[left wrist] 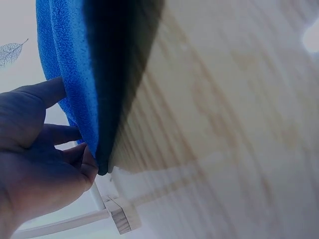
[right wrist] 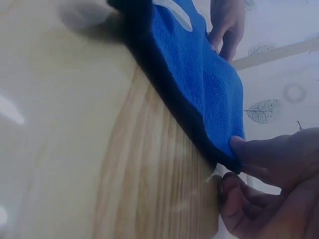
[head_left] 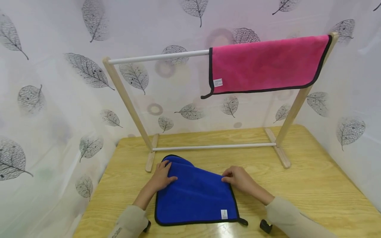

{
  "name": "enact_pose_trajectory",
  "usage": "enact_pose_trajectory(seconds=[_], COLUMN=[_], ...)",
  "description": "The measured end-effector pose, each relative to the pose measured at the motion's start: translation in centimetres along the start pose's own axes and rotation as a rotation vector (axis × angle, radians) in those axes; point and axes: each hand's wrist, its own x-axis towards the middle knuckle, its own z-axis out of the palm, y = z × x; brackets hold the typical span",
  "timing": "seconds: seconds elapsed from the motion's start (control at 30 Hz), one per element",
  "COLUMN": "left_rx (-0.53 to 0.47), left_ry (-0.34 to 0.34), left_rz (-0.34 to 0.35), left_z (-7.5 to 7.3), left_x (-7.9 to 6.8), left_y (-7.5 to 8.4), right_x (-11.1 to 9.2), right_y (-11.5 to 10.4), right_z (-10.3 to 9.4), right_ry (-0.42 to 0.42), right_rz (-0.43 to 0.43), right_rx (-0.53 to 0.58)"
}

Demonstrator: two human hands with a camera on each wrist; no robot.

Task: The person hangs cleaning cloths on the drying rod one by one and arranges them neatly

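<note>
A blue towel point(head_left: 196, 195) with black edging lies folded on the table, its white label point(head_left: 224, 214) and a black hanging loop point(head_left: 242, 221) at the near right corner. On the towel's upper left part rests my left hand point(head_left: 162, 177), thumb and fingers spread over the cloth. In the left wrist view, its fingertips touch the towel point(left wrist: 75, 64) near the dark edge. My right hand point(head_left: 239, 178) pinches the towel's right upper corner between thumb and fingers. That corner is lifted slightly in the right wrist view, where the thumb lies on the blue cloth point(right wrist: 219, 109).
Behind the towel stands a wooden rack with a white top bar point(head_left: 160, 57) and a lower bar point(head_left: 214, 146). A pink towel point(head_left: 268, 66) hangs over the right half of the top bar. The rack's feet point(head_left: 281, 157) stand on the wooden table point(head_left: 321, 185).
</note>
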Motion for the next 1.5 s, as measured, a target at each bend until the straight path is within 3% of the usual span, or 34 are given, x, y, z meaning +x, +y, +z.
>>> enact_pose_trajectory(seconds=[0.2, 0.33, 0.73, 1.0, 1.2, 1.37, 1.5], left_rx=[-0.012, -0.022, -0.034, -0.043, -0.037, -0.025, -0.027], left_ry=[0.018, 0.026, 0.033, 0.035, 0.033, 0.038, 0.039], left_rz=[0.003, -0.001, 0.001, -0.006, -0.011, -0.008, -0.012], left_z=[0.0, 0.0, 0.0, -0.3, -0.5, -0.5, -0.5], left_x=[0.0, -0.1, -0.2, -0.2, -0.1, 0.0, -0.1], left_y=[0.0, 0.0, 0.0, 0.2, 0.2, 0.2, 0.2], right_x=[0.3, -0.2, -2.3, -3.2, -3.7, -3.4, -2.5], right_y=[-0.3, -1.0, -3.9, -4.4, -4.3, -4.2, -3.9], right_z=[-0.4, -0.9, -0.6, 1.1, 2.6, 3.0, 3.1], right_ry=[0.129, 0.167, 0.036, -0.072, -0.156, -0.144, -0.077], right_rz=[0.004, -0.015, -0.072, -0.079, -0.016, 0.046, 0.078], right_rx=[0.083, 0.132, 0.381, 0.404, 0.466, 0.525, 0.561])
